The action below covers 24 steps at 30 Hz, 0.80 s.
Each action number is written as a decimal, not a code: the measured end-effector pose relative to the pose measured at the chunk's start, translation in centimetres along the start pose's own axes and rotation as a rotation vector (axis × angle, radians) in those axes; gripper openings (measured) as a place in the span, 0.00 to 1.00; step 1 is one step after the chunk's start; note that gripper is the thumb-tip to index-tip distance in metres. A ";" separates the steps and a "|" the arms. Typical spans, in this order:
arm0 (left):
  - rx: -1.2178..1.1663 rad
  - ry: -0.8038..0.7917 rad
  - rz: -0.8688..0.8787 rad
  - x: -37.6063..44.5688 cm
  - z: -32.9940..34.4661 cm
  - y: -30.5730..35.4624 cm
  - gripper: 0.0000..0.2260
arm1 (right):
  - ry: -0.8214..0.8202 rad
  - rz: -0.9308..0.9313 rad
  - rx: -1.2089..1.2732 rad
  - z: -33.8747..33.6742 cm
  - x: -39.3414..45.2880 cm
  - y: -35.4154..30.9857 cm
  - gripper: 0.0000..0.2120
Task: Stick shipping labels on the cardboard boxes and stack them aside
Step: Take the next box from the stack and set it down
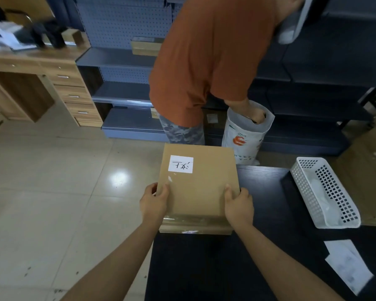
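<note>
A flat brown cardboard box (199,187) is held over the left end of the dark table (265,253). A white label (180,164) with handwritten marks sticks on its top near the far left corner. My left hand (153,202) grips the box's near left edge, thumb on top. My right hand (239,205) grips the near right edge the same way. Clear tape runs along the box's near side.
A white perforated plastic basket (326,192) stands on the table's right. Label sheets (347,263) lie at the near right. A person in an orange shirt (213,61) bends over a white bag (245,135) just beyond the box. Blue shelving (122,92) and a wooden desk (52,79) stand behind.
</note>
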<state>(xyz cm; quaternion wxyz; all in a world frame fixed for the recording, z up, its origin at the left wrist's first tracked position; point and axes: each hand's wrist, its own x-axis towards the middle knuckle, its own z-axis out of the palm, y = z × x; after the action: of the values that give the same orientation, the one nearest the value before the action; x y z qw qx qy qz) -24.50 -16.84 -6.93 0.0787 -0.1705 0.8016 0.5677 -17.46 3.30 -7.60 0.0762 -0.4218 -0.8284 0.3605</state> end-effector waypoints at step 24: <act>0.051 -0.096 0.140 -18.5 15.5 0.4 0.22 | 0.053 0.081 0.179 -18.1 1.9 17.4 0.28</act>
<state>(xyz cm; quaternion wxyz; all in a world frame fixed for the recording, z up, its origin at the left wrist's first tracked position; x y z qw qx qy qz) -8.48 1.24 -5.96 0.0817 -0.0847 0.8211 0.5586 0.35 21.09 -6.27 0.1207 -0.4561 -0.7728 0.4244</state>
